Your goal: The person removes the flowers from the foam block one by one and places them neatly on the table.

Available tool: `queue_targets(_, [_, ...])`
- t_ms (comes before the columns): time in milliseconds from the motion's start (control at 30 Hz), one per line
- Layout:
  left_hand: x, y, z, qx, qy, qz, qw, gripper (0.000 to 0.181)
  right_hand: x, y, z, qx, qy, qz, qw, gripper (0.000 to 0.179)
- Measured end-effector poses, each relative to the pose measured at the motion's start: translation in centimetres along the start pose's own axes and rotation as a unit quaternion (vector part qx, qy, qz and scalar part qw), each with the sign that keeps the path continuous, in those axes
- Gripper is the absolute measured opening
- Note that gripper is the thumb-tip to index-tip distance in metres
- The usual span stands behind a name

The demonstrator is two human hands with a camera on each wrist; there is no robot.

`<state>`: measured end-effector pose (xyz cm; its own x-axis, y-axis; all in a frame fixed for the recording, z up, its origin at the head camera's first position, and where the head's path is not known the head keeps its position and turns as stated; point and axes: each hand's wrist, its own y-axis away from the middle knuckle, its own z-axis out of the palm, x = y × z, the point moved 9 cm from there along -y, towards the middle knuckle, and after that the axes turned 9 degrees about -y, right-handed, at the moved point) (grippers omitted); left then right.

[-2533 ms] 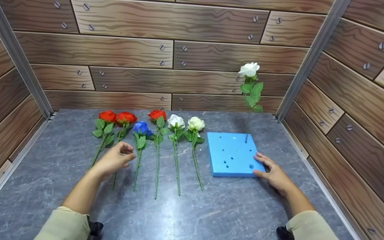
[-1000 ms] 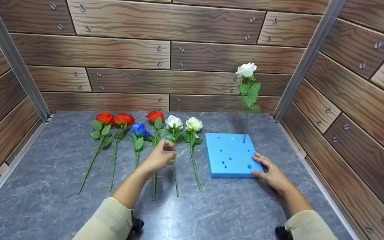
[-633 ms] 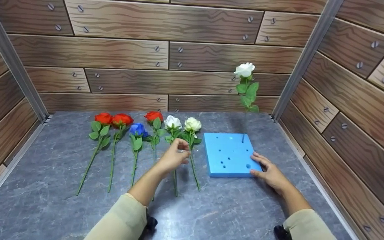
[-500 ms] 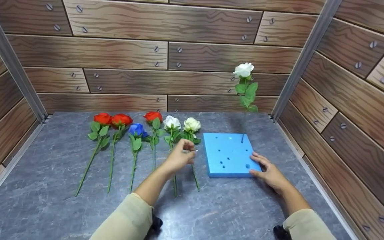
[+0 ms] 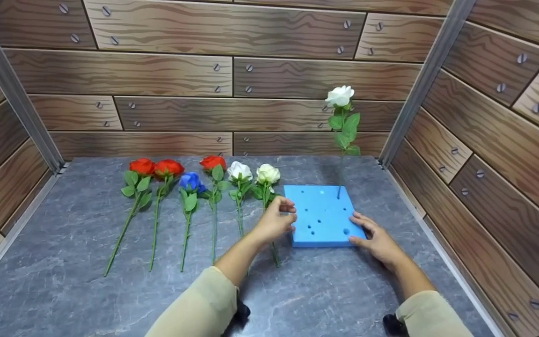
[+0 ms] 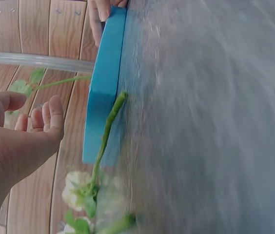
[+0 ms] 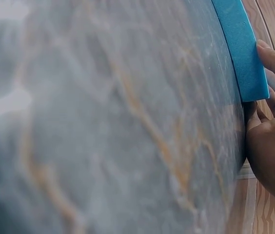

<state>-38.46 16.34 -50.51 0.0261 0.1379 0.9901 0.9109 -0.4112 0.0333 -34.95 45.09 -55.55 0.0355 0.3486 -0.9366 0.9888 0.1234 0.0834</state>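
Note:
My left hand (image 5: 276, 220), fingers loosely curled with nothing between them, hovers over the cream rose's stem near the left edge of a blue foam block (image 5: 328, 210). In the left wrist view the thumb (image 6: 14, 101) and fingertips stand apart. The cream rose (image 5: 268, 174) lies on the table, part of its stem behind the hand. My right hand (image 5: 382, 241) holds the block at its front right corner, thumb over the top edge and fingers along the side. One white rose (image 5: 339, 96) stands upright in a hole at the block's back right. Several other holes show in the block.
To the left lie another white rose (image 5: 240, 171), a red rose (image 5: 212, 162), a blue rose (image 5: 191, 181) and two more red roses, stems toward me. The grey marbled table (image 5: 307, 295) is bounded by wood-patterned walls (image 5: 171, 112).
My left hand has swept rightward above the row of roses, from the left red ones to the block's left edge. The right hand has stayed on the block, and the roses lie as before.

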Motion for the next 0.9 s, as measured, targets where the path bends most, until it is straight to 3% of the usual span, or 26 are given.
queue_targets(200, [0.1, -1.1, 1.3, -0.008, -0.009, 0.005, 0.9999, 0.030, -0.3, 0.1, -0.2, 0.001, 0.001, -0.010, 1.0000, 0.078])
queue_targets(533, [0.1, -2.5, 3.2, -0.013, -0.080, 0.018, 0.9966, 0.026, 0.1, -0.1, 0.1, 0.005, -0.012, -0.008, 0.9999, 0.076])
queue_targets(900, [0.3, -5.2, 5.8, -0.015, -0.074, 0.033, 0.9966, 0.029, 0.0, -0.1, -0.2, 0.013, -0.014, -0.004, 0.9998, 0.077])
